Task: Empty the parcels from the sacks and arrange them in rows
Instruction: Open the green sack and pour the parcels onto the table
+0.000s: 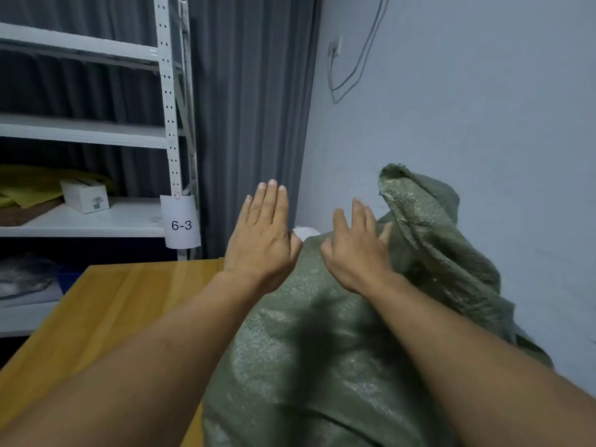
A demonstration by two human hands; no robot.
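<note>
Step in hand: opening up the first sack, nothing emptied yet. Green woven sack [322, 350] lies full-length on the wooden tabletop [113, 301], pushed up against the wall on the right, and looks bulky, so I judge the parcels are inside it; none are laid out on the tabletop. Its bunched end [419, 214] stands up at the far side by the wall. Left hand [261, 233] hovers flat over the sack's far edge, fingers straight and together, grip released, holding nothing. Right hand [358, 250] is just beside the bunched end, fingers extended, grip also released; cannot tell if its fingertips actually touch the weave. Small white patch [304, 232] shows past the sack between the two hands: could be a parcel or a liner, too little visible to say. Next move, as I read it: both hands close on the bunched end, find the mouth, spread it, then either tip the sack or reach in. Bare tabletop on the left is the obvious spot for rows. Shelf unit [96, 217] with the "6-3" label [181, 224] stands behind, not involved.
</note>
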